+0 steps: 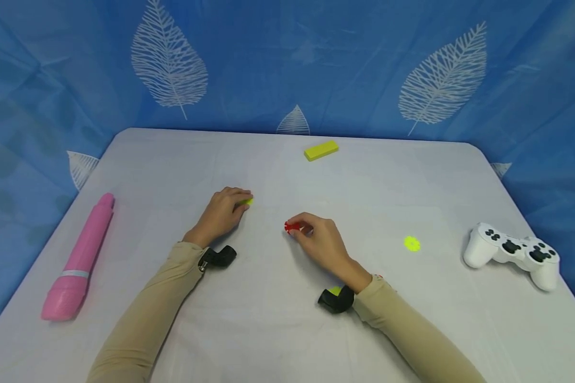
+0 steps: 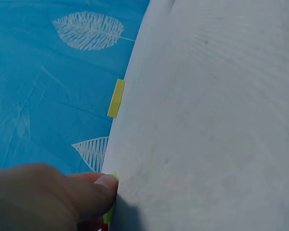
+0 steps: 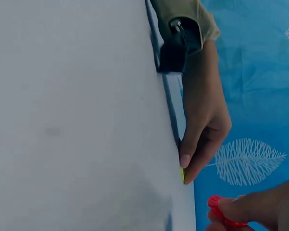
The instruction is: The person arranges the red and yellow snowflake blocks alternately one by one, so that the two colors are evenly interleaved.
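So there's a white table with a yellow block lying flat near its far edge, and I'll place everything off that block. The left hand is to the left of it and nearer the person, thumb and finger pinching a small yellow piece right down at the tabletop. There's barely any gap between those fingertips, just the piece's thickness, and they cover most of it. The right hand is nearer the person than the block, almost in line with it, pinching a red piece with white edge marks between bent fingers and thumb. Red shows in two spots from the right wrist, but I can't tell if that's one piece or a couple. A yellow scalloped disc lies flat to the right of the block and nearer, and the white game controller is way further right. The long pink thing with a pale band is well off to the block's left, also nearer. One more yellow bit peeks out nearer than the block, mostly hidden behind a black wrist mount.
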